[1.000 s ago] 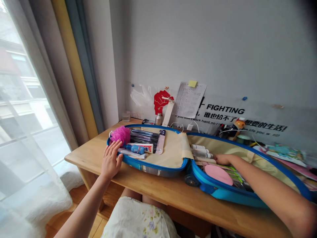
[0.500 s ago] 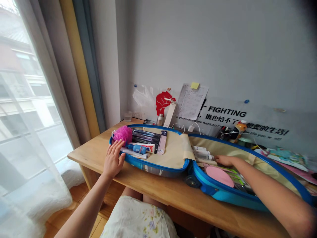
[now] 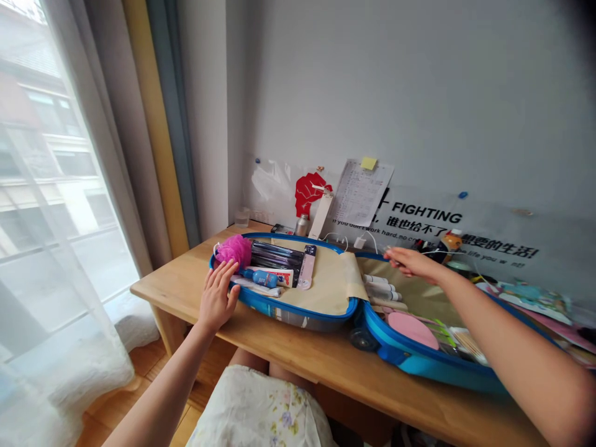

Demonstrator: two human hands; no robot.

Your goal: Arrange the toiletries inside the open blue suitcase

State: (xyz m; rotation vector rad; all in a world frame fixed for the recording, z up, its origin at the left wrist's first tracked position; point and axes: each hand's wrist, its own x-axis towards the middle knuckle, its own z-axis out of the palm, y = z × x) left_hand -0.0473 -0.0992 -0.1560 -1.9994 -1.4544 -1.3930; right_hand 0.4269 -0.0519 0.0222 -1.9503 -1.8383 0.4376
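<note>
A blue suitcase (image 3: 298, 313) lies open in two halves on a wooden desk. My left hand (image 3: 218, 299) rests on the left half's near rim, fingers stretched out beside a pink bath puff (image 3: 233, 251). That half also holds a blue bottle (image 3: 264, 277), a toothpaste tube (image 3: 285, 277), dark packs (image 3: 277, 256) and a pink-backed package (image 3: 306, 267). Over the far edge of the right half, my right hand (image 3: 410, 262) is raised with fingers closed; whatever is in them is too small to make out. Below it lie white capped bottles (image 3: 379, 287) and a pink oval item (image 3: 413, 330).
Behind the suitcase stand a silver bottle (image 3: 302, 225), a white upright box (image 3: 321, 214) and an orange-topped bottle (image 3: 451, 242). White cables (image 3: 372, 239) run along the wall. Curtains (image 3: 161, 124) hang at left, past the desk's corner (image 3: 139, 285).
My right hand has lifted up and back from beside the white bottles to above the suitcase's far rim. The left hand keeps its place on the near rim.
</note>
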